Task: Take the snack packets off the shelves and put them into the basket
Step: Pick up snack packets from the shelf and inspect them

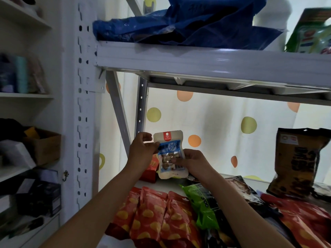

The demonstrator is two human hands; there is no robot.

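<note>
A small white nut packet [169,149] with a blue label and a red tab is held upright above the lower shelf [172,185]. My left hand [143,151] pinches its left edge near the top. My right hand [191,162] grips its lower right side, thumb across the front. Several red snack packets with yellow spots [154,217] lie on the shelf below my arms. Beside them lies a green and black packet [202,204]. A dark brown packet [297,163] stands upright at the right. No basket is in view.
A grey metal shelf beam [215,59] crosses overhead, with a blue plastic bag [188,24] and a green box [311,33] on it. A perforated white upright [82,113] stands at the left. A small red box [152,169] sits behind the held packet. White side shelves [23,95] hold boxes.
</note>
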